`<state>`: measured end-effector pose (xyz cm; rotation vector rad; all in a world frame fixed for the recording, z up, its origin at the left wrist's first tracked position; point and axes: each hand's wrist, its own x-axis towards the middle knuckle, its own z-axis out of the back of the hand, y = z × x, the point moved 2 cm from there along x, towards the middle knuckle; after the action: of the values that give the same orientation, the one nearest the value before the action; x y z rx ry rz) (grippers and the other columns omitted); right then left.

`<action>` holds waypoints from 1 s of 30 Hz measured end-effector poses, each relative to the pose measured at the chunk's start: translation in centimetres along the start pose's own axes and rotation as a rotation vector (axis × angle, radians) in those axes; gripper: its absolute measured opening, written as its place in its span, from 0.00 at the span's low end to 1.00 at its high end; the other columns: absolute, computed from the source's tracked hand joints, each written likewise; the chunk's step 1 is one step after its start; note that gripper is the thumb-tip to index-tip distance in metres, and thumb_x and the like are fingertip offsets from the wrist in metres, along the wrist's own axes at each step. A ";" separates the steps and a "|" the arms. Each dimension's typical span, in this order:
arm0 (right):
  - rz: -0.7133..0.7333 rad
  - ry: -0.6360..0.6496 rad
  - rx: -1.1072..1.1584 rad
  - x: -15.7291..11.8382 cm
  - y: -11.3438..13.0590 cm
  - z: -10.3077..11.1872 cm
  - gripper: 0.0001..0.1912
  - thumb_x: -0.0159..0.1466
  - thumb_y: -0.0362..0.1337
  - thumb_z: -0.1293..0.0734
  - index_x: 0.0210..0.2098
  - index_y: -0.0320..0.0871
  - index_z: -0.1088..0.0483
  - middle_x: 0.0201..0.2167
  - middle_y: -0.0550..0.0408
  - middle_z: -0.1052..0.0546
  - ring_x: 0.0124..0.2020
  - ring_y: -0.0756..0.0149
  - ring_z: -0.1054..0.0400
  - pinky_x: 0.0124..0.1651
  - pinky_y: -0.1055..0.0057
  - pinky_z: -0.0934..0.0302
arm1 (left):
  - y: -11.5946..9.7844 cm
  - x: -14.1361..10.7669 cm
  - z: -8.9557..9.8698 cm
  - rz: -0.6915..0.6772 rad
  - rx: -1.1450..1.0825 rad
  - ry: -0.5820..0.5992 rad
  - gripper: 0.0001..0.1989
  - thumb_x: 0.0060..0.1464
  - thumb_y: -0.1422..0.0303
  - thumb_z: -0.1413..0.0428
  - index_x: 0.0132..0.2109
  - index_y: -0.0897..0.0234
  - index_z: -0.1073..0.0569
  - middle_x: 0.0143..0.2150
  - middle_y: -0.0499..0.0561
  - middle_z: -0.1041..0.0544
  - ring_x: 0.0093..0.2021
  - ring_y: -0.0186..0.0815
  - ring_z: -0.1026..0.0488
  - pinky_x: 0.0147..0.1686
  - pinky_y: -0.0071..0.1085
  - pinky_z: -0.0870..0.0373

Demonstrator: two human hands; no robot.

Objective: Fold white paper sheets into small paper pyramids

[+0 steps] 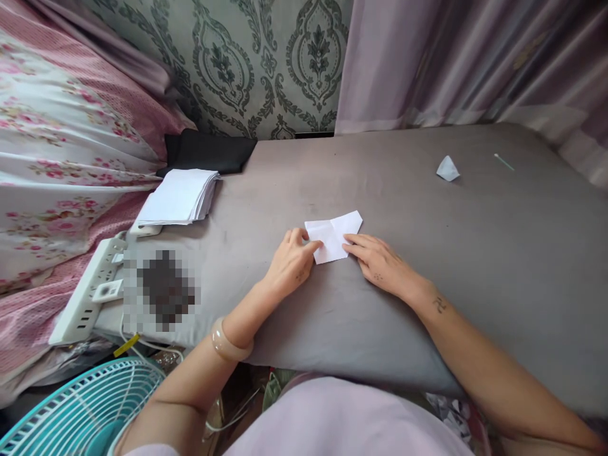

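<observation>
A small folded white paper [332,239] lies on the grey cloth surface [380,316] in front of me, its upper right corner pointing outward. My left hand [294,256] grips its left edge, the thumb on top of the sheet and the other fingers bent at the side. From the right, my right hand [380,259] rests with extended fingers, the fingertips on the paper's right part. A pale bracelet [228,342] circles my left wrist.
A paper stack [180,196] and black folded cloth [209,151] sit at the back left, near a power strip [85,294]. A folded paper piece [448,169] and cotton swab [504,162] lie at the back right. A turquoise fan [90,405] stands at the lower left.
</observation>
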<state>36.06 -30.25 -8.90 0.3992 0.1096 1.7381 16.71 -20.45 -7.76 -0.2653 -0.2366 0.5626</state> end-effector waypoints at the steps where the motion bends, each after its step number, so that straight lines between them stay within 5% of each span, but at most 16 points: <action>1: 0.004 0.017 -0.018 -0.1 0.2 0.1 0.23 0.63 0.23 0.46 0.53 0.41 0.29 0.56 0.43 0.29 0.55 0.57 0.35 0.55 0.58 0.39 | 0.0 0.1 0.0 -0.063 0.080 -0.026 0.20 0.58 0.76 0.53 0.54 0.58 0.28 0.53 0.60 0.34 0.50 0.45 0.35 0.47 0.42 0.35; 6: 0.046 0.075 -0.089 -0.3 1.0 0.9 0.22 0.63 0.22 0.44 0.53 0.36 0.30 0.50 0.42 0.27 0.49 0.55 0.33 0.51 0.58 0.35 | 0.0 1.3 0.0 -0.470 0.216 0.055 0.19 0.62 0.76 0.56 0.55 0.59 0.29 0.61 0.56 0.34 0.61 0.47 0.42 0.56 0.44 0.43; 9: 0.088 0.058 -0.102 -0.7 0.9 1.2 0.22 0.63 0.22 0.44 0.52 0.36 0.29 0.52 0.42 0.26 0.51 0.55 0.32 0.55 0.57 0.37 | 0.2 2.3 0.1 -0.526 0.135 0.136 0.17 0.65 0.74 0.58 0.53 0.62 0.28 0.56 0.55 0.28 0.58 0.43 0.36 0.56 0.41 0.43; 15: 0.105 0.061 -0.033 -1.4 0.1 1.3 0.22 0.64 0.23 0.44 0.52 0.39 0.27 0.57 0.45 0.28 0.56 0.57 0.33 0.57 0.59 0.36 | 0.7 3.8 0.0 -0.400 -0.122 0.189 0.15 0.65 0.61 0.53 0.48 0.60 0.24 0.50 0.53 0.25 0.51 0.39 0.31 0.53 0.36 0.39; 30: 0.077 0.066 0.042 -1.1 -0.4 1.6 0.23 0.62 0.21 0.43 0.49 0.42 0.25 0.55 0.48 0.26 0.54 0.57 0.32 0.52 0.59 0.33 | 0.0 6.5 -0.9 -0.041 -0.313 0.198 0.11 0.58 0.63 0.46 0.39 0.64 0.23 0.39 0.54 0.24 0.41 0.39 0.28 0.41 0.33 0.32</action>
<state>37.12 -31.47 -7.73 0.3815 0.1803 1.8280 22.31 -16.96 -7.63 -0.6151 -0.1371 0.4535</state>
